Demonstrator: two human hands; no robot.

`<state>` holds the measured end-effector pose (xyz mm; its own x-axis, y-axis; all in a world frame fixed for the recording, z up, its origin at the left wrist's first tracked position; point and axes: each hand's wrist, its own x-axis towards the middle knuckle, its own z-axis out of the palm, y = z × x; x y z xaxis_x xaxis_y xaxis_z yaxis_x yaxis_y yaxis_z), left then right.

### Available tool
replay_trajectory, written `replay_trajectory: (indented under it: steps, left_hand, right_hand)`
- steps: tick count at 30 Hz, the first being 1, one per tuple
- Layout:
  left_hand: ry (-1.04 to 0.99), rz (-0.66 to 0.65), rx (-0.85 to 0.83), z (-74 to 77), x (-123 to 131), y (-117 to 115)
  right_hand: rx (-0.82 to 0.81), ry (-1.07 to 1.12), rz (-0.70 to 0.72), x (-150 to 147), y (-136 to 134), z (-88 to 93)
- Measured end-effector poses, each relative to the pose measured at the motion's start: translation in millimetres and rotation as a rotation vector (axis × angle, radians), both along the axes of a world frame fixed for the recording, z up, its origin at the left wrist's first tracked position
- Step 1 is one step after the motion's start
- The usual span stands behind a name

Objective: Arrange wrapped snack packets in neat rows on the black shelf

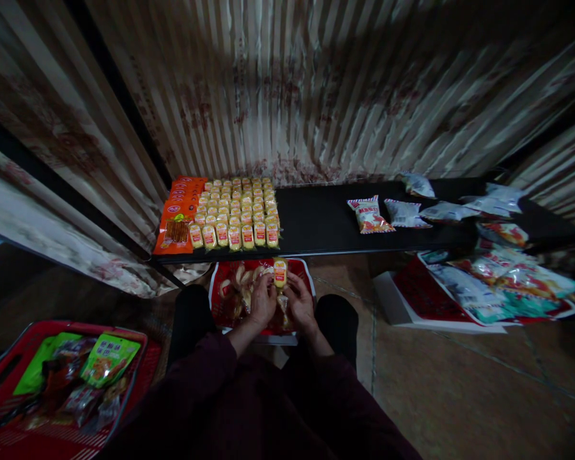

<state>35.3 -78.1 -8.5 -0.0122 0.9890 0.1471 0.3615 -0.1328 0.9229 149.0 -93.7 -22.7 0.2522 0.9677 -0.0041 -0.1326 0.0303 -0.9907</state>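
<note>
My left hand [262, 300] and my right hand [299, 299] are closed together on a small yellow snack packet [280, 272], held upright above a red box [219, 275] of similar wrapped snacks on the floor between my knees. Just beyond, on the low black shelf [326, 220], several rows of the same small packets [237, 211] stand in a neat block beside orange packs [179, 214].
A red basket [9, 370] with green and dark snack bags sits at the lower left. Loose snack bags [370, 215] lie on the shelf's right part, and a flat box [426, 300] piled with more bags rests on the floor at right. Striped curtains hang behind.
</note>
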Motion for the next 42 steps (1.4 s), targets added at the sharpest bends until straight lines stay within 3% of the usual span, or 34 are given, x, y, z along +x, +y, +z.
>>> replay_trajectory:
  steps: [9, 15, 29, 37, 42]
  left_hand:
    - [-0.065, -0.021, -0.118, 6.7, 6.2, -2.2]
    - [-0.204, 0.055, -0.163, 4.1, 10.2, -5.8]
    - [-0.398, 0.121, -0.344, -14.0, 9.2, 0.5]
    - [-0.458, 0.214, -0.457, -16.4, 3.7, -2.3]
    - [-0.507, 0.257, -0.480, -33.8, 5.2, 0.0]
  right_hand:
    - [0.029, -0.217, -0.084, -1.9, -2.5, 5.8]
    - [0.085, -0.311, -0.044, -5.9, -6.6, 17.2]
    - [0.131, -0.316, 0.056, -8.0, -11.6, 20.4]
    - [0.113, -0.366, -0.013, -8.9, -11.9, 15.8]
    - [0.125, -0.404, -0.046, -8.3, -11.6, 16.5]
